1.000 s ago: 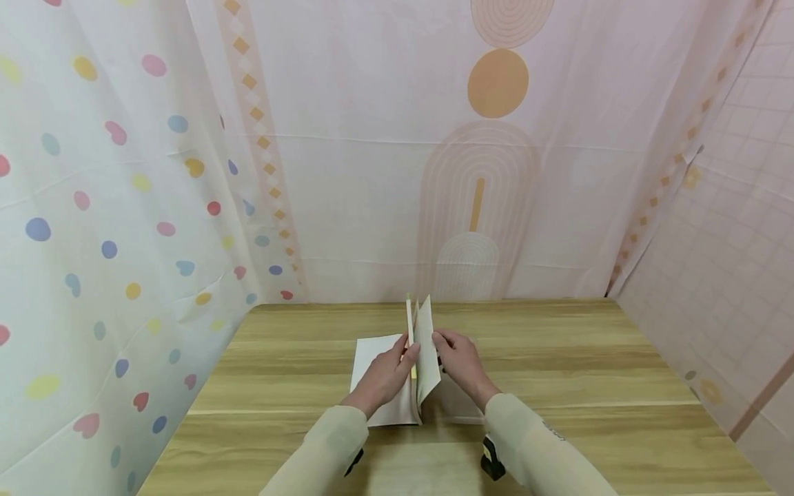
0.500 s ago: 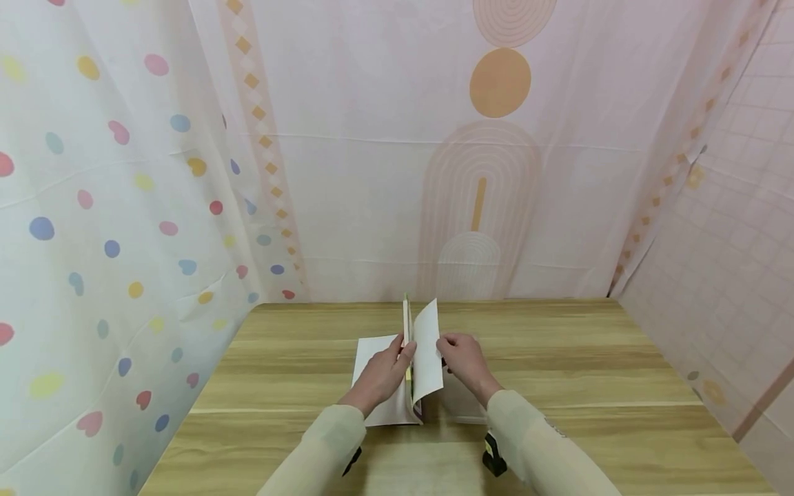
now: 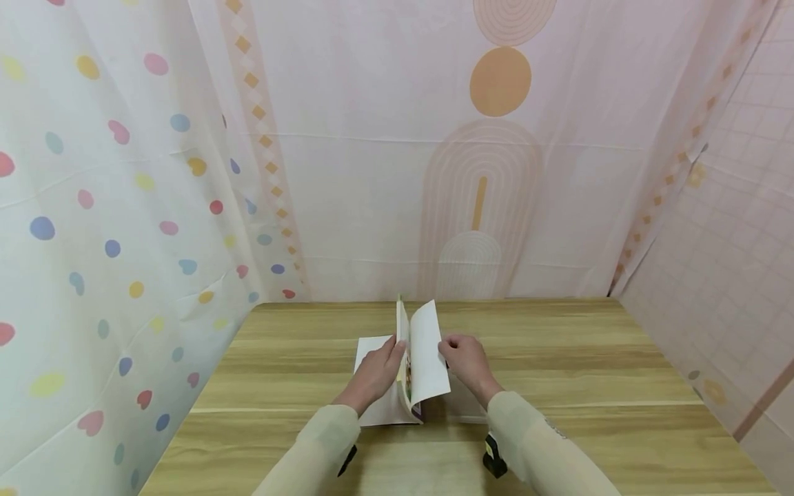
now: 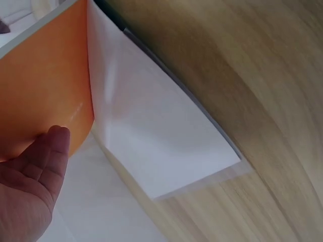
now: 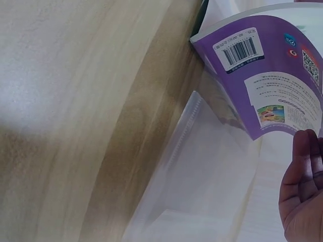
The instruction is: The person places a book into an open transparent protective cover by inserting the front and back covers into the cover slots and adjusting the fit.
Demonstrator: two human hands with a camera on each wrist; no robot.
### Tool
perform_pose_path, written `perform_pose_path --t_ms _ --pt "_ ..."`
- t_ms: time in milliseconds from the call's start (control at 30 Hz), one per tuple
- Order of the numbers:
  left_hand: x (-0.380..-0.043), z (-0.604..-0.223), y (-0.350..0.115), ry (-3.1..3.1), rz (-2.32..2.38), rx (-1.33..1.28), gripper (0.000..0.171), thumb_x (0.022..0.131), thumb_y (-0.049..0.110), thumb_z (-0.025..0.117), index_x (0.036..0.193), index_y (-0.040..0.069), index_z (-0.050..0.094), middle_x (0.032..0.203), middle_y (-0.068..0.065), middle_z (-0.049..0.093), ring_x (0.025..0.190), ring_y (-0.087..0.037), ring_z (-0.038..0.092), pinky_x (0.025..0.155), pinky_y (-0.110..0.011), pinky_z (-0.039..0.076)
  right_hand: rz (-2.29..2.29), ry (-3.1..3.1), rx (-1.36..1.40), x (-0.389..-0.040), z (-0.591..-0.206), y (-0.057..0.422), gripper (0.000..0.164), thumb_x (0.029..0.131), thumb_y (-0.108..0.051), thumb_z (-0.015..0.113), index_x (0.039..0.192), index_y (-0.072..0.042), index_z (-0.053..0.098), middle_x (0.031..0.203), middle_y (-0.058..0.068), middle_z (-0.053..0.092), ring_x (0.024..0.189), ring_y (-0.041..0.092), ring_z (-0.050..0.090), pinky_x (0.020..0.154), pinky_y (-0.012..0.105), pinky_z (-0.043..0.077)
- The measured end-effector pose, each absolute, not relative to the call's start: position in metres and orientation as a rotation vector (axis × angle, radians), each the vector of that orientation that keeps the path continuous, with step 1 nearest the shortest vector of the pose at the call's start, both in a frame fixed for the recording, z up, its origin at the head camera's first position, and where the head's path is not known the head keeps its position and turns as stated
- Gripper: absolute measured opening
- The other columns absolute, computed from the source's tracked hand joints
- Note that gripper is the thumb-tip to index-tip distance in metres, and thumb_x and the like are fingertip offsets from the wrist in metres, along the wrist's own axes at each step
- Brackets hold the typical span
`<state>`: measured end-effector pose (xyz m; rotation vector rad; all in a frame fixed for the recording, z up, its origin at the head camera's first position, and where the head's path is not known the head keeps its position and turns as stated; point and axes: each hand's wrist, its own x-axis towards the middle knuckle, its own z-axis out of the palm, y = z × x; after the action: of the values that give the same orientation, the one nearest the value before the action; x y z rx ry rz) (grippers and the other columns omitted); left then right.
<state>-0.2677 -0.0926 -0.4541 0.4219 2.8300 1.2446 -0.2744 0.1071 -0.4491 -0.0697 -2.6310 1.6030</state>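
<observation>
A thin paperback book (image 3: 429, 351) stands spread above the table in the head view. My left hand (image 3: 376, 365) grips its block of pages, thumb on the near face; an orange page (image 4: 45, 75) shows beside those fingers in the left wrist view. My right hand (image 3: 466, 358) pinches the outer edge of the back cover, which is purple (image 5: 229, 75) with a barcode outside and white inside. A white cover leaf (image 4: 156, 121) lies to the left, with clear plastic along its edge. Under the purple cover, a clear plastic sleeve flap (image 5: 207, 166) lies on the table.
The wood-grain table (image 3: 577, 372) spreads around the book on both sides. Patterned curtains (image 3: 360, 207) hang along its back and sides. Black wrist devices (image 3: 494, 456) are strapped under both sleeves.
My left hand has shifted left with the pages, and the gap between them and the back cover has widened. My right hand has drawn the cover edge slightly right, turning its white inside into view.
</observation>
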Motion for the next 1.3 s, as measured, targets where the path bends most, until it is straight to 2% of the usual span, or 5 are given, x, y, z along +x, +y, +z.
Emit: perform_pose_path --t_ms 133,267,400,933,1300 --pt "-0.271 -0.452 -0.099 2.79 1.324 0.361 0.066 0.107 0.049 0.028 0.145 -0.002 0.047 0.139 -0.021 0.055 0.13 -0.039 0.049 0.107 -0.053 0.037 1.599 -2.643 -0.067 -0.273 -0.452 0.107 0.022 0.096 -0.017 0.057 0.086 -0.006 0.072 0.074 0.002 0.063 0.064 0.015 0.053 0.054 0.027 0.041" --pt "-0.276 -0.449 -0.107 2.702 1.428 0.261 0.055 0.104 0.047 0.045 0.127 0.001 0.063 0.105 -0.013 0.069 0.093 -0.026 0.065 0.08 -0.042 0.053 1.608 -2.642 -0.055 -0.272 -0.454 0.108 0.022 0.097 -0.018 0.057 0.082 -0.007 0.069 0.072 0.002 0.061 0.063 0.015 0.05 0.053 0.027 0.04" --pt "-0.279 -0.447 -0.114 2.655 1.5 0.153 0.041 0.1 0.034 0.058 0.113 -0.003 0.067 0.084 -0.006 0.067 0.069 -0.015 0.061 0.061 -0.029 0.05 1.592 -2.659 -0.034 -0.271 -0.456 0.107 0.027 0.098 -0.018 0.057 0.074 -0.008 0.063 0.067 0.001 0.056 0.06 0.014 0.047 0.052 0.027 0.038" --pt "-0.281 -0.463 -0.133 2.66 1.403 -0.129 0.034 0.101 0.013 0.047 0.121 -0.013 0.056 0.105 -0.018 0.063 0.095 -0.027 0.06 0.082 -0.042 0.05 1.567 -2.698 -0.018 -0.268 -0.459 0.104 0.025 0.098 -0.016 0.057 0.078 -0.006 0.069 0.072 0.003 0.063 0.064 0.014 0.054 0.056 0.028 0.044" --pt "-0.281 -0.472 -0.136 2.501 1.542 -0.154 0.041 0.101 0.007 0.04 0.132 -0.019 0.047 0.107 -0.022 0.063 0.092 -0.028 0.063 0.079 -0.039 0.052 1.605 -2.707 -0.034 -0.267 -0.46 0.105 0.025 0.098 -0.017 0.056 0.081 -0.005 0.07 0.075 0.003 0.066 0.068 0.017 0.059 0.058 0.028 0.046"
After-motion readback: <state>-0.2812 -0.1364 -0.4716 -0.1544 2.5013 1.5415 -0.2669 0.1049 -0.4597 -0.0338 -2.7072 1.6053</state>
